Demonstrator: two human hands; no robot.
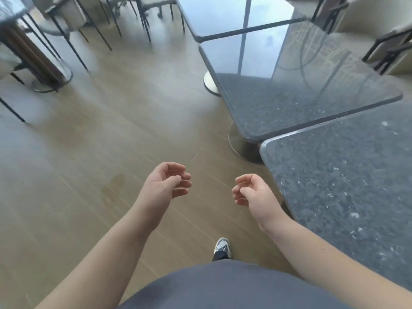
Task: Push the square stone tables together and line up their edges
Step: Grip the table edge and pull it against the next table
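Hands first: your left hand (166, 182) and your right hand (252, 192) both hang in front of you over the wooden floor (89, 152), fingers loosely curled, each grip relaxed and holding nothing. Neither touches a counter; the right hand is just beside the edge of the nearest one, which reads as the natural start for a push or a tug on that edge.

Three square stone tops run away from you on your right. The near counter (345, 197) is speckled dark stone, its rounded corner close to the corner of the middle counter (301, 85). Those two meet along a seam with little gap, but their floor-side edges do not run in one line: the near corner sits further out than the middle one's, so you likely still have squaring to do there. The far counter (234, 16) lies against the middle one along a dark seam, and its edge also looks slightly offset.

A round metal pedestal base (240, 146) shows under the middle counter; heavy tops on single feet tend to pivot when pushed off-centre, so press near the middle of an edge.

Your shoe (223, 247) stands clear of the bases. Chairs (93, 16) sit well apart at the far left.
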